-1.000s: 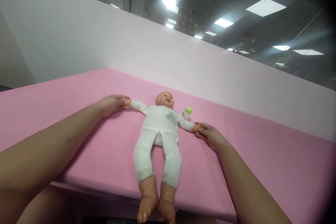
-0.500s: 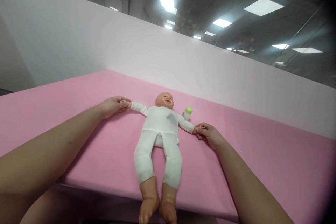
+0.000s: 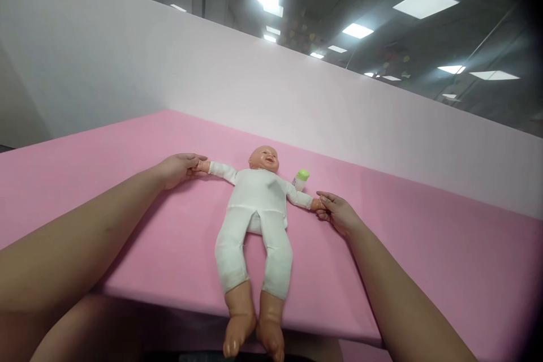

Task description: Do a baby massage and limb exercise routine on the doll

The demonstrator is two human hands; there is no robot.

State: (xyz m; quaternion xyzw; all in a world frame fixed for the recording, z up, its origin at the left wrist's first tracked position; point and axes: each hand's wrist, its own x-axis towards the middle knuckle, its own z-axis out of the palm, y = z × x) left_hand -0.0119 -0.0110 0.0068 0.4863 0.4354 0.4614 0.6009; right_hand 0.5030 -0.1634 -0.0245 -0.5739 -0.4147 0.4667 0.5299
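A baby doll [image 3: 258, 198] with a white cloth body lies on its back, arms spread wide and bare feet reaching past the front edge of the pink surface. At the left, my left hand [image 3: 178, 171] is closed around one of the doll's hands. On the other side my right hand [image 3: 337, 212] grips the doll's other hand between thumb and fingers, its index finger somewhat lifted. A small white bottle with a green cap [image 3: 301, 179] is beside the doll's shoulder, partly behind its arm.
The pink padded tabletop [image 3: 178, 254] spreads under the doll. A pale wall or partition [image 3: 237, 85] borders its far side. My leg [image 3: 89, 331] shows below the front edge at lower left.
The view has shifted slightly. Both hands still hold the doll's hands; the right index finger has lifted a little and the left fingers have shifted slightly.
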